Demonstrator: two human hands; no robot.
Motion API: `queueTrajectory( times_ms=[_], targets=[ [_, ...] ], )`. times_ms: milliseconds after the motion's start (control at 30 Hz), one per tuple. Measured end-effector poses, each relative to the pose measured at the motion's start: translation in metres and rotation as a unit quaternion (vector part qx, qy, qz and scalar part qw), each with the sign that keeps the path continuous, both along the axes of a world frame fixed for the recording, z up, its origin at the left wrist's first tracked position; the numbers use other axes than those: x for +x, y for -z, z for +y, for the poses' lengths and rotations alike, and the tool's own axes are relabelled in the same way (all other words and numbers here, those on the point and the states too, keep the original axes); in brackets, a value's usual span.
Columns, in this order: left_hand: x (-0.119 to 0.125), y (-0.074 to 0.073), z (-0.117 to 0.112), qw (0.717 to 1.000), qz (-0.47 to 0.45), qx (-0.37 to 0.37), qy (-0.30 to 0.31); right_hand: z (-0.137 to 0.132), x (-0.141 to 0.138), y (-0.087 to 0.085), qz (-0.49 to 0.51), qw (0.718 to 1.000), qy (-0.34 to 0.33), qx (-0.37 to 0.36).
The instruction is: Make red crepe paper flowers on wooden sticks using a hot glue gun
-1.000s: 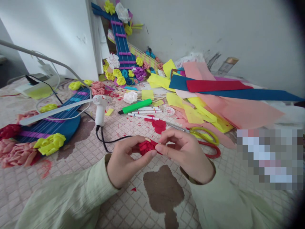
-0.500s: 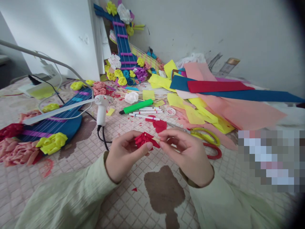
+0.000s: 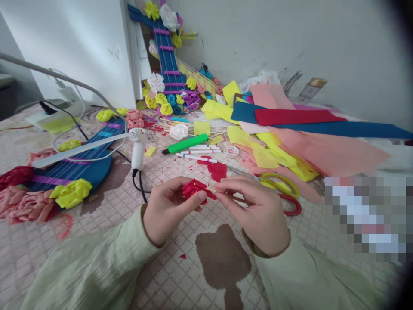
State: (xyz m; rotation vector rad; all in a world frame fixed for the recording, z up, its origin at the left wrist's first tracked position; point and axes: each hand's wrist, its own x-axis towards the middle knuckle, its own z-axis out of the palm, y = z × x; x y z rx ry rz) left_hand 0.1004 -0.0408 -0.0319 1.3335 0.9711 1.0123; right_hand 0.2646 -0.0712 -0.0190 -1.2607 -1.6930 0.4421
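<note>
A red crepe-paper flower (image 3: 192, 188) is held above the table by my left hand (image 3: 172, 209), its thumb across the near side of the folds. From the right, my right hand (image 3: 254, 209) pinches a thin pale wooden stick (image 3: 211, 189) between thumb and fingertips, its end against the red paper. Whether the stick goes into the flower I cannot tell. Just beyond my hands lie red paper pieces (image 3: 217, 171). Scissors with yellow and red handles (image 3: 292, 206) are partly hidden behind my right hand.
A white glue gun (image 3: 138, 150) with its cord stands left of my hands. Beyond are a green marker (image 3: 187, 144), thin white pens (image 3: 200, 151) and coloured paper sheets (image 3: 322, 146). A blue paper guitar (image 3: 100, 168) with paper flowers lies left; another (image 3: 167, 60) leans at the back.
My right hand's fingers have straightened slightly around the stick. The red flower stays in my left hand at nearly the same spot.
</note>
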Motion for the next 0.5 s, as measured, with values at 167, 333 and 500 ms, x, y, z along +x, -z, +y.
queueTrajectory(
  times_ms=[167, 333, 500],
  targets=[
    [0.0003, 0.0014, 0.0004, 1.000, -0.022, -0.012, 0.003, 0.0001, 0.0011, 0.0007, -0.005, 1.000, -0.002, 0.001],
    [-0.0005, -0.0004, 0.0004, 1.000, -0.022, -0.006, 0.002, 0.0007, 0.0020, 0.0007, -0.005, 1.000, 0.001, -0.003],
    [-0.0009, -0.0006, 0.0005, 1.000, -0.009, 0.003, 0.002, 0.0008, 0.0030, 0.0002, -0.006, 1.000, -0.003, 0.003]
  ],
)
